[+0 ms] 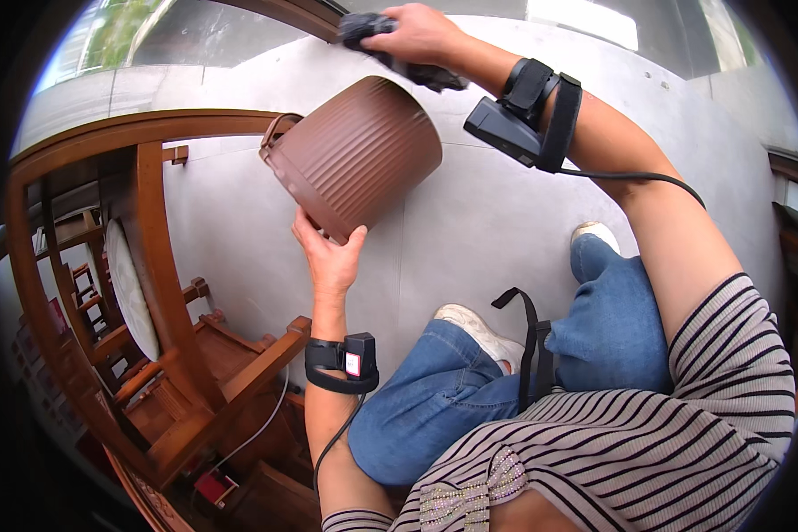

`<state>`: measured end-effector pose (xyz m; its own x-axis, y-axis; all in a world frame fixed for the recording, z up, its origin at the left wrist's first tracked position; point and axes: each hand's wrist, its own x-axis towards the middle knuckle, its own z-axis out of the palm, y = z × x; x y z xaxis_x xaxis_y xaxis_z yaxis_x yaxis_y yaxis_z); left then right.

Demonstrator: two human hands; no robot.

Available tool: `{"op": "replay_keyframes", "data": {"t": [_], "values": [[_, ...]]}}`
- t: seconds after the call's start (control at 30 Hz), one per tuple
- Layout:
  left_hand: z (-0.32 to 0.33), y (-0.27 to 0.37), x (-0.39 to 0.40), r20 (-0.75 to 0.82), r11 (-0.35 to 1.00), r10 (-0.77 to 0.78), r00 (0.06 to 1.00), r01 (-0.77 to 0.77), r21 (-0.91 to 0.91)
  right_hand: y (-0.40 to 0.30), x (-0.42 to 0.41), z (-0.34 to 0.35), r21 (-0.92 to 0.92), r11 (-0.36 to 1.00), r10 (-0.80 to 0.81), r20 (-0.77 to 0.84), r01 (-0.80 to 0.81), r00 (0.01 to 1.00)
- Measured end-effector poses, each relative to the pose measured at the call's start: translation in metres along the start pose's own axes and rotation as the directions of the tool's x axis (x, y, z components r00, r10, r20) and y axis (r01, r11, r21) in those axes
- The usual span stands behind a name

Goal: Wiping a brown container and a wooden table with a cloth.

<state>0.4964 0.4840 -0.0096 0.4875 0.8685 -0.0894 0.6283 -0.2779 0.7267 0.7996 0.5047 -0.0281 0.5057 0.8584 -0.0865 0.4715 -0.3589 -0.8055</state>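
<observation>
A brown ribbed plastic bucket (366, 153) is tipped on its side above the grey floor, its rim towards the lower left and its base towards the upper right. My left hand (332, 256) grips the rim at its lower edge, thumb and fingers apart around it. The bucket's handle (279, 130) shows at the far end of the rim; the inside is hidden from me. Up beyond the bucket's base, my right hand (415, 33) holds a crumpled dark grey cloth (366, 28), part of which hangs below the hand.
Wooden furniture (166, 279) with a pale round cushion (130, 286) stands close on the left. A thin cable (266, 419) runs beneath it near a small red box (215, 487). A dark wooden edge (292, 16) crosses the top. My shoes (479, 332) rest on the grey floor (505, 239).
</observation>
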Motion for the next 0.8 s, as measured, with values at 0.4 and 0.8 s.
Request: {"op": "replay_keyframes", "data": {"t": [0.4, 0.8], "values": [[0.008, 0.034, 0.007, 0.018, 0.980, -0.013, 1.000, 0.009, 0.200, -0.069, -0.079, 0.042, 0.064, 0.914, -0.404, 0.068, 0.400, 0.912], [0.011, 0.071, 0.040, -0.036, 0.927, -0.230, 0.973, 0.230, 0.296, -0.050, -0.073, 0.036, 0.081, 0.978, -0.194, 0.045, 0.190, 0.980]]}}
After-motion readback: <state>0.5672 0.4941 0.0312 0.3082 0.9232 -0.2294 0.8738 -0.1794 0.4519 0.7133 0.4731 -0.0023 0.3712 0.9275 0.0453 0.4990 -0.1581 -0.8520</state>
